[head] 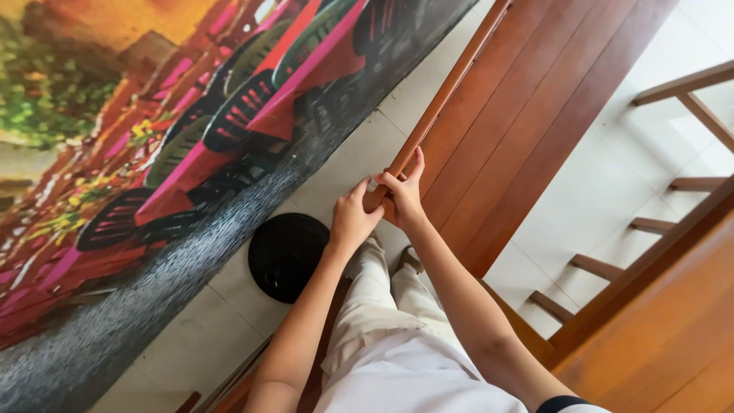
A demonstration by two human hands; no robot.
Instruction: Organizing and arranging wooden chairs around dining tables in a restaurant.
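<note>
Both hands meet at the lower end of a long wooden rail (pixel 443 84), the raised edge strip of a reddish-brown wooden panel (pixel 520 115) that runs up and to the right across the view. The left hand (pixel 353 218) comes in from below with its fingers curled and bunched, the tips pinching at the very end of the rail where it stops just above the floor. The right hand (pixel 404 195) lies right beside it, touching it, wrapped over the same end of the rail with the thumb pointing up along the wood and the fingers folded round the far side. Whether anything small sits between the fingertips cannot be told; only the rail itself shows in their grasp.

Below the hands are the person's own legs in pale trousers (pixel 390 321), and a foot near the base of the panel. Just to the left of the left wrist a round black object (pixel 287 256) lies flat on the pale tiled floor (pixel 359 153). Beyond it, filling the left side, a large painted canvas (pixel 130 153) shows pink and red tables with dark chairs along a grey street. To the right, past the panel, wooden chair frames (pixel 680 183) stand on the white tiles, and a broad orange-brown wooden surface (pixel 673 336) fills the lower right corner
</note>
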